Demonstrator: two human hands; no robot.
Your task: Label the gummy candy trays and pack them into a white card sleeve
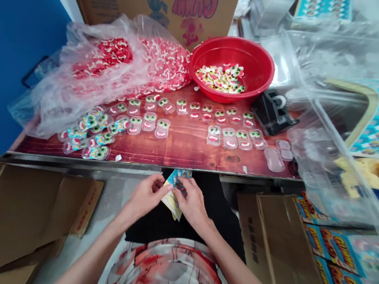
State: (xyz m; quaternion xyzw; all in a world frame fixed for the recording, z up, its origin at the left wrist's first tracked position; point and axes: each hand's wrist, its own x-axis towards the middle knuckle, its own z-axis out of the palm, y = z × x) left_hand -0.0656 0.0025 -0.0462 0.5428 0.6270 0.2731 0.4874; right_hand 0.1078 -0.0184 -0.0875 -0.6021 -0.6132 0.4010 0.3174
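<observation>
Over my lap, below the table's front edge, I have a small sticker sheet (172,205) with a blue printed face and pale yellow backing. My left hand (148,194) pinches its left edge between thumb and fingers. On the other side my right hand (193,201) has its fingers closed on the blue part; the fingertips partly cover the print. Above the hands on the table stand rows of clear plastic cups (162,129) with gummy eyes and red-and-white mouths inside. At the left lies a pile of similar packs (96,152) bearing blue labels.
A red basin (229,96) holds loose gummy eyes. Beside it a clear bag (116,66) is full of red-and-white gummies. A black tape dispenser (273,113) and empty clear cups (274,160) sit at the right. Cardboard boxes (279,254) flank my legs.
</observation>
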